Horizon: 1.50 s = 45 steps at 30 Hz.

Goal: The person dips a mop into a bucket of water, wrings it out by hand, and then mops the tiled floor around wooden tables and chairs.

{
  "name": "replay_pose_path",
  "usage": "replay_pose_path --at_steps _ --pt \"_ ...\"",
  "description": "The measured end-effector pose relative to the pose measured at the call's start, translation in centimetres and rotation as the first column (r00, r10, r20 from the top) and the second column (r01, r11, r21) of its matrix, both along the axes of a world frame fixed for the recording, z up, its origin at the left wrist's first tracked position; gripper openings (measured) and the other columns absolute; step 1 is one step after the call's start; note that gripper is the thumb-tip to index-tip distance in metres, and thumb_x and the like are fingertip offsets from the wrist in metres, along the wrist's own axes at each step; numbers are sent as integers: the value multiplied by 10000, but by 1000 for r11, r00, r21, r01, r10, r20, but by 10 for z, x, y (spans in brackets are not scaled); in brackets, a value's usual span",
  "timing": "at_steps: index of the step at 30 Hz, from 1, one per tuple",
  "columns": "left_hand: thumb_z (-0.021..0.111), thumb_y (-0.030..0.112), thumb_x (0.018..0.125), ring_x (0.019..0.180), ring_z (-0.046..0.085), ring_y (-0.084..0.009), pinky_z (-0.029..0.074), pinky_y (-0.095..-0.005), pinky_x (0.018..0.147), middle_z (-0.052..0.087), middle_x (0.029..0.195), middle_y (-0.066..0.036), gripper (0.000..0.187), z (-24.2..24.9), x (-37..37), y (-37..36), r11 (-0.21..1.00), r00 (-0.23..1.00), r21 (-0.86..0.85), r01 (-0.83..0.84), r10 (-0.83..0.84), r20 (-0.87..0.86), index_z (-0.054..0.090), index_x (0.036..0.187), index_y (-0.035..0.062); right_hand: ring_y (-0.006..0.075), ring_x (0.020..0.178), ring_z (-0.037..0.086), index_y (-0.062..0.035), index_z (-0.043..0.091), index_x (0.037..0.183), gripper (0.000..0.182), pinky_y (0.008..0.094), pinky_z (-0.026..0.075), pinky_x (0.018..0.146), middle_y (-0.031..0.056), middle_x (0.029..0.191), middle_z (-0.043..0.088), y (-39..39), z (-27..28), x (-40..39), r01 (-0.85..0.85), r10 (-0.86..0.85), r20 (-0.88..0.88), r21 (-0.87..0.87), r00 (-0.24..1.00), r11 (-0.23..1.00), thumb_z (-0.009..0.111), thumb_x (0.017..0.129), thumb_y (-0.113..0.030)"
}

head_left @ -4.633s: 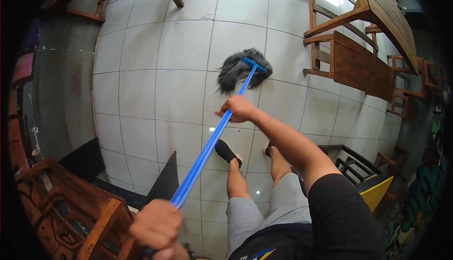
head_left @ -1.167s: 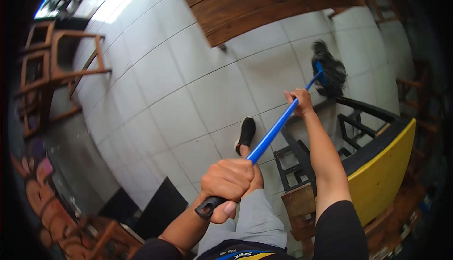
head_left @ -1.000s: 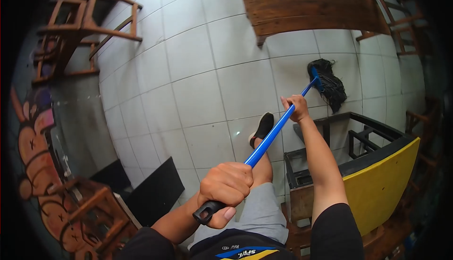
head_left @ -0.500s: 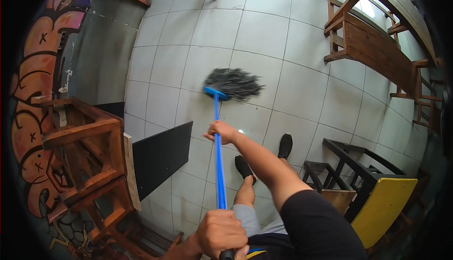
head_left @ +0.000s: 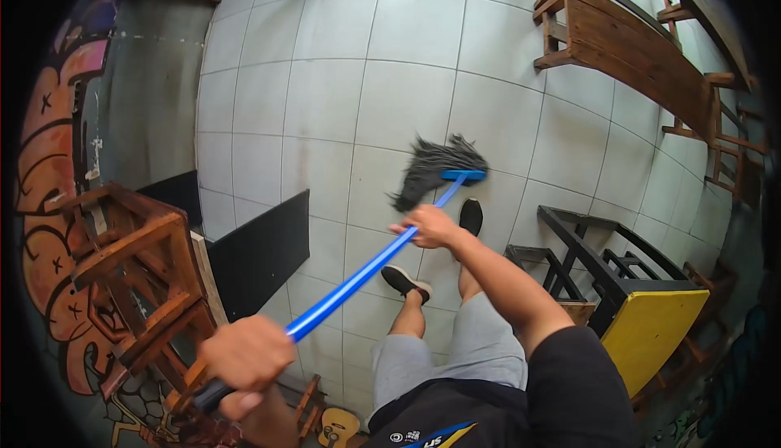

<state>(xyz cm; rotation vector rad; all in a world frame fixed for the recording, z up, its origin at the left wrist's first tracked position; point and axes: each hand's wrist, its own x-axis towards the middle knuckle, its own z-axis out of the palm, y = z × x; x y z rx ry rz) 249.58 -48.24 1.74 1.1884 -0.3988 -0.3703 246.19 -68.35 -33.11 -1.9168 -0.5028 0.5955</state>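
Mural (head_left: 50, 151): one, along the left wall.
Black panels (head_left: 268, 254): two, low left.
Left hand (head_left: 248, 354): closed fist, gripping the mop near its black end.
Right hand (head_left: 433, 227): curled closed round the blue shaft, farther up; elbow bent.
Shoes (head_left: 403, 282): two, black.
Mop (head_left: 435, 167): one, slanting between both hands; grey strands spread on the floor.
Floor (head_left: 325, 98): pale square tiles, thin dark joints.
Bench (head_left: 634, 54): one, wooden, upper right.
Yellow board (head_left: 655, 338): one, lower right.

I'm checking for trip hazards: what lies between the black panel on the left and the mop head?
In the head view, only bare floor tiles show between the black panel and the mop head.
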Motion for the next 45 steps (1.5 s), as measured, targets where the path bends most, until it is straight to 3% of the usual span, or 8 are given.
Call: replay_pose_path --at_steps 6,12,22,23,25,36,40,45 --pt "547 153 701 305 235 -163 218 -316 358 260 386 -15 403 -44 -13 -69 973 988 -183 144 -131 81 249 435 101 385 512 551 -43 595 534 467 439 436 498 174 522 540 -96 -9 -43 276 -264 88 -168 960 947 594 923 -300" --pt "539 144 673 315 266 -192 241 -335 379 277 406 -41 349 -19 -60 -5 987 977 -25 159 -153 148 279 448 84 336 479 517 -42 497 500 454 415 385 507 151 494 491 10 -11 -64 417 -397 230 -44 888 908 607 908 -208" --pt "577 114 772 381 271 -147 178 -323 417 249 480 -11 405 -13 -60 147 859 865 413 301 -429 261 282 495 96 402 585 545 -54 579 539 516 482 455 594 182 570 557 269 -33 49 62 -106 239 185 965 981 536 937 -381" --pt "571 129 773 352 203 -125 143 -309 403 215 449 11 428 -16 -69 148 958 944 287 1 -96 315 260 479 104 403 574 541 -45 592 541 511 474 456 574 180 565 560 276 -23 53 56 -93 203 181 975 982 554 937 -366" --pt "578 167 793 329 160 -121 119 -288 391 198 427 19 471 -6 -58 172 966 951 250 62 -133 280 245 467 101 404 560 543 -35 613 553 508 470 464 556 174 554 567 282 -12 46 92 -117 123 193 985 977 584 928 -376" --pt "587 164 801 327 197 -140 133 -300 391 228 436 4 458 -32 -60 43 987 999 -158 41 -37 27 274 473 96 391 630 587 -65 659 624 466 460 476 592 171 637 602 34 -12 -48 119 -102 78 -247 992 962 543 946 -381" --pt "542 232 682 361 305 -227 256 -363 421 285 441 -46 400 -68 -76 -3 985 978 -3 172 -170 120 247 469 67 394 578 545 -24 562 541 460 443 425 533 193 567 536 -51 -47 -67 330 -317 95 -297 944 896 620 896 -310" --pt "533 213 647 356 269 -210 220 -352 420 260 443 -41 366 -91 -91 37 995 993 -96 8 4 121 245 473 70 391 544 525 -12 545 527 426 448 397 521 201 543 502 -7 -32 -55 388 -329 219 -339 919 857 663 857 -254"
